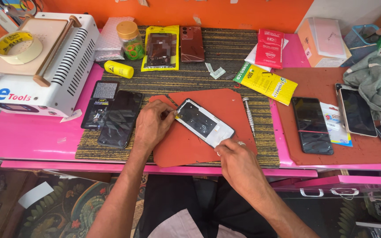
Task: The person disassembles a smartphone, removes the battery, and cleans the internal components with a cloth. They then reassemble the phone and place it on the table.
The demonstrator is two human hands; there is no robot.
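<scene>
A phone frame (203,122) with a white rim and dark inside lies slanted on an orange-red mat (186,147). My left hand (153,124) pinches its upper left corner, fingertips on the rim. At the frame's lower right corner rests my right hand (237,161), with a ring on one finger, gripping that end. A metal screwdriver (248,114) lies on the striped mat just right of the frame.
Two dark phones (121,118) lie left of my hand. A white machine (45,61) with a tape roll stands at the far left. A yellow packet (266,82), red packets, a jar, more phones (311,125) and a grey cloth (375,83) crowd the back and right.
</scene>
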